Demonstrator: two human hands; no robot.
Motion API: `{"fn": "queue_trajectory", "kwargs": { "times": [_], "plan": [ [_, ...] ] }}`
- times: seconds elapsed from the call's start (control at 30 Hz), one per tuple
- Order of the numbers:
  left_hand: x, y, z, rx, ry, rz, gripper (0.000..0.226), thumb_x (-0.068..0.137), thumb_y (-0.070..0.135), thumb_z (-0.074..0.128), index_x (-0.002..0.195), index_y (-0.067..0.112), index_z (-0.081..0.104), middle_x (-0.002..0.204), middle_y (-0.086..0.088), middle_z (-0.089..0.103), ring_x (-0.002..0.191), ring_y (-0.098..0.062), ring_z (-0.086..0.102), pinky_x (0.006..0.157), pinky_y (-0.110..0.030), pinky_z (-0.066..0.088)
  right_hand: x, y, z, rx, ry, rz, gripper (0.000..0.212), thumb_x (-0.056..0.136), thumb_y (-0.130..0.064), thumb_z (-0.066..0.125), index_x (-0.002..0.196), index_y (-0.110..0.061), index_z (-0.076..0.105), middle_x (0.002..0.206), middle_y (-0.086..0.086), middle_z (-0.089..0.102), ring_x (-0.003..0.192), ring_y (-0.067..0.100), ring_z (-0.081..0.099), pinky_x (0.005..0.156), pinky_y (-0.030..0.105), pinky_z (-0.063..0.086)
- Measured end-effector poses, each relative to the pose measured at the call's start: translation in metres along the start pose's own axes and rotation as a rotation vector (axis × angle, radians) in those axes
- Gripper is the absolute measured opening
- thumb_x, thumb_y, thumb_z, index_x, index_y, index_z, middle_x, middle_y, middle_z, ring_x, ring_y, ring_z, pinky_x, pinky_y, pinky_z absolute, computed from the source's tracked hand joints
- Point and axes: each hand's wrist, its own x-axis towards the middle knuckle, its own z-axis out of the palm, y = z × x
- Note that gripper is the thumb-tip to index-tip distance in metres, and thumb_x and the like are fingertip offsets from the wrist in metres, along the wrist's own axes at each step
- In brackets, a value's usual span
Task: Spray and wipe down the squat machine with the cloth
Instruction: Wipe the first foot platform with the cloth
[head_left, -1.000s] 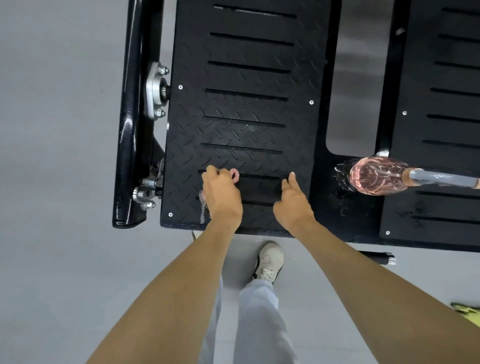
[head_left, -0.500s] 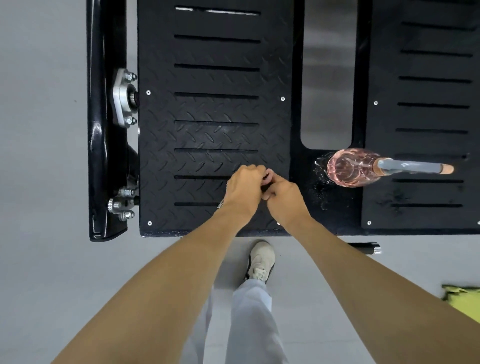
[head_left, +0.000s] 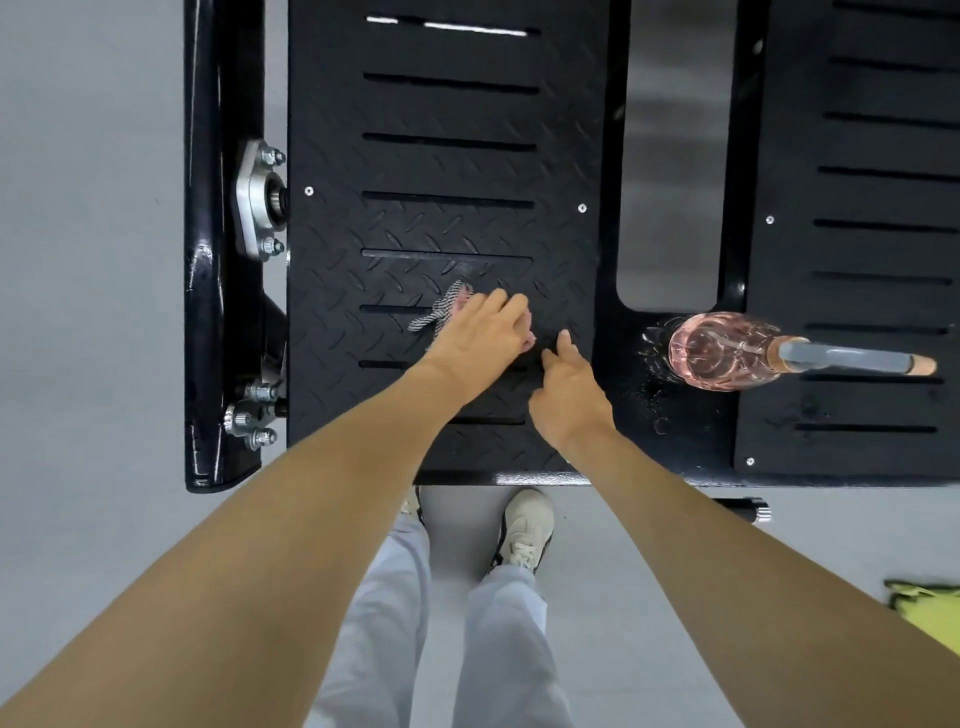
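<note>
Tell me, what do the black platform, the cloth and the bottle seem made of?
Platform: likely painted metal, matte black, with raised diamond tread and slots. Cloth: soft woven fabric, pink with a grey checked edge, crumpled. Bottle: clear glossy plastic, probably; pink liquid shows through.

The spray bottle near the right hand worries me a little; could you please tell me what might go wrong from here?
1. The spray bottle sits on the footplate close to the right hand; a wide wipe toward it could knock it.
2. Droplets lie around the bottle, so the plate there is probably slippery.
3. The cloth under the left hand may snag in the plate's slots.
</note>
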Motion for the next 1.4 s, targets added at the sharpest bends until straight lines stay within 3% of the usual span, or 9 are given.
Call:
{"fn": "queue_trajectory", "kwargs": {
  "times": [0.07, 0.13, 0.23, 0.37, 0.53, 0.7, 0.93, 1.17, 1.4],
  "plan": [
    [-0.013, -0.009, 0.004, -0.002, -0.024, -0.042, 0.050, 0.089, 0.019, 0.016, 0.106, 0.010, 0.062, 0.107, -0.004, 0.054, 0.097, -0.022, 0.053, 0.088, -0.037, 0.042, 0.000, -0.003, 0.000, -0.015, -0.006, 0.009, 0.046, 0.093, -0.006, 0.045, 0.139, -0.002, 0.038, 0.161, 0.007, 0.001, 0.146, 0.025, 0.014, 0.111, 0.040, 0.033],
    [-0.026, -0.025, 0.011, -0.022, -0.010, -0.106, 0.039, 0.091, 0.009, 0.023, 0.115, 0.006, 0.053, 0.118, -0.011, 0.046, 0.108, -0.030, 0.045, 0.099, -0.044, 0.032, 0.001, -0.005, 0.001, -0.010, -0.007, 0.031, 0.047, 0.093, -0.006, 0.046, 0.140, -0.001, 0.038, 0.161, 0.007, 0.000, 0.144, 0.025, 0.019, 0.109, 0.041, 0.035],
    [-0.046, -0.049, 0.012, -0.076, 0.068, -0.204, 0.033, 0.069, -0.009, 0.064, 0.100, 0.002, 0.062, 0.102, -0.016, 0.053, 0.092, -0.035, 0.052, 0.086, -0.046, 0.041, 0.003, -0.009, 0.003, 0.003, 0.001, 0.044, 0.059, 0.094, -0.006, 0.045, 0.149, -0.005, 0.023, 0.160, 0.009, -0.002, 0.145, 0.027, 0.018, 0.109, 0.041, 0.036],
    [-0.074, -0.079, 0.021, -0.109, -0.010, -0.324, 0.050, 0.070, -0.011, 0.060, 0.119, 0.003, 0.060, 0.108, -0.016, 0.049, 0.099, -0.035, 0.047, 0.094, -0.042, 0.032, 0.005, -0.021, 0.003, 0.007, -0.049, 0.065, 0.075, 0.094, -0.006, 0.043, 0.153, -0.021, -0.002, 0.159, 0.015, -0.008, 0.147, 0.029, 0.007, 0.109, 0.041, 0.036],
    [-0.097, -0.101, 0.031, -0.018, 0.082, -0.405, 0.042, 0.050, -0.018, 0.069, 0.087, 0.001, 0.068, 0.082, -0.017, 0.049, 0.076, -0.034, 0.052, 0.078, -0.044, 0.045, 0.006, -0.033, -0.002, -0.037, -0.078, 0.108, 0.076, 0.095, -0.009, 0.043, 0.154, -0.023, -0.002, 0.158, 0.017, -0.011, 0.148, 0.030, -0.001, 0.102, 0.035, 0.038],
    [-0.094, -0.088, 0.027, -0.084, -0.026, -0.548, 0.048, 0.076, -0.002, 0.062, 0.122, 0.010, 0.055, 0.109, -0.012, 0.047, 0.101, -0.031, 0.048, 0.092, -0.039, 0.035, 0.005, -0.033, -0.003, -0.022, -0.087, 0.122, 0.078, 0.093, -0.006, 0.044, 0.154, -0.023, -0.002, 0.159, 0.013, -0.011, 0.148, 0.027, 0.000, 0.091, 0.031, 0.042],
    [-0.054, -0.034, 0.011, -0.573, 0.074, -1.050, 0.034, 0.086, -0.002, 0.049, 0.119, 0.002, 0.052, 0.123, -0.015, 0.043, 0.108, -0.031, 0.047, 0.087, -0.037, 0.039, 0.003, -0.024, -0.004, 0.056, -0.051, 0.105, 0.078, 0.091, -0.007, 0.044, 0.154, -0.021, 0.000, 0.160, 0.008, -0.007, 0.148, 0.023, 0.009, 0.101, 0.038, 0.045],
    [-0.019, 0.000, 0.002, -0.475, 0.054, -0.766, 0.031, 0.088, 0.002, 0.048, 0.119, 0.003, 0.051, 0.124, -0.013, 0.044, 0.109, -0.027, 0.047, 0.087, -0.033, 0.040, 0.001, -0.015, -0.005, 0.140, 0.113, 0.098, 0.069, 0.092, -0.009, 0.046, 0.153, -0.017, 0.014, 0.156, 0.009, 0.025, 0.131, 0.026, 0.044, 0.088, 0.033, 0.046],
    [0.025, 0.027, -0.018, -0.453, -0.025, -0.422, 0.026, 0.098, 0.017, 0.046, 0.117, 0.004, 0.056, 0.123, -0.011, 0.046, 0.110, -0.028, 0.050, 0.085, -0.035, 0.041, 0.006, -0.009, -0.010, 0.297, 0.234, 0.098, 0.042, 0.088, -0.004, 0.048, 0.130, -0.008, 0.047, 0.122, 0.014, 0.057, 0.104, 0.030, 0.058, 0.078, 0.036, 0.047]
  ]
}}
